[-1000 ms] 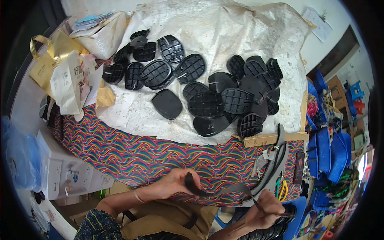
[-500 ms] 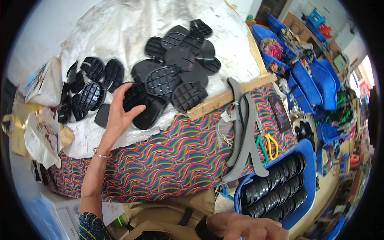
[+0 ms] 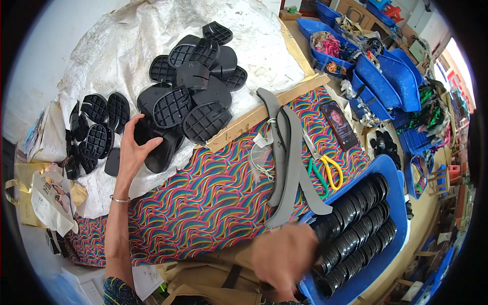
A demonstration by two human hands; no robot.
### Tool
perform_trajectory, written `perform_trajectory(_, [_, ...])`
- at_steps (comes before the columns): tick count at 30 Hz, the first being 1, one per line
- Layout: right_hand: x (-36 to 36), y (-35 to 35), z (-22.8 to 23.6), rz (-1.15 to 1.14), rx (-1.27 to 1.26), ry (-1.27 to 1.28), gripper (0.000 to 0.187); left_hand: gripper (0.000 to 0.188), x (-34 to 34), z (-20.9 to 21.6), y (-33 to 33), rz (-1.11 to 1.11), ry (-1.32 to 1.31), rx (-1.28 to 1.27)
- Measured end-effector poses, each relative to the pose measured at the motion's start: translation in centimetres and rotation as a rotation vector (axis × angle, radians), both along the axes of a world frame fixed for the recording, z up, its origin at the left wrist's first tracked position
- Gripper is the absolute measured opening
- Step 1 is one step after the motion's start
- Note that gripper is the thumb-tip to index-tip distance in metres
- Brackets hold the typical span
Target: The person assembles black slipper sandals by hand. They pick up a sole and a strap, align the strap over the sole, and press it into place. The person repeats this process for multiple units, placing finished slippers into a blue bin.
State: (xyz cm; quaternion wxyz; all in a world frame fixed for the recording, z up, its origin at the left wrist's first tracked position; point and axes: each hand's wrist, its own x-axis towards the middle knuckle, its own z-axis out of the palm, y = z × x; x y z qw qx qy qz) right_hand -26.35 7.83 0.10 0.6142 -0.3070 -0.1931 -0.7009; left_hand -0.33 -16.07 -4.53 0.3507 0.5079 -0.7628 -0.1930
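My left hand (image 3: 133,152) reaches to the front of a pile of black shoe-sole pieces. Its thumb and index finger are spread around a black sole piece (image 3: 144,131); whether they touch it is unclear. Several pieces in the pile show a gridded face, such as one gridded piece (image 3: 172,107); others lie smooth side up. My right hand (image 3: 284,254) is smeared by motion at the left edge of a blue bin (image 3: 399,178). Inside the bin, shiny black pieces (image 3: 356,239) stand in tight rows. Whether my right hand holds one cannot be made out.
Grey strips (image 3: 287,162), scissors (image 3: 325,165) with yellow and green handles, and a phone (image 3: 339,126) lie on the patterned cloth (image 3: 213,203). A wooden batten (image 3: 269,112) borders the white sheet (image 3: 117,46). Bags (image 3: 51,198) stand at the left; blue tubs (image 3: 378,81) fill the right.
My right hand has moved up and left to the bin's edge. The view has shifted, so the pile now appears further left. My left hand stays at the same sole piece.
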Motion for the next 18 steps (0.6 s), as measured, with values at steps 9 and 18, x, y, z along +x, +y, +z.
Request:
perform_trajectory(9, [7.2, -8.9, -1.9, 0.106, 0.713, 0.547, 0.035, 0.069, 0.1, -1.4, 0.5, 0.077, 0.103, -0.121])
perform_trajectory(18, [11.5, -15.5, -8.6, -0.093, 0.806, 0.553, 0.035, 0.071, 0.7, 0.3, -0.1, 0.013, -0.004, -0.032])
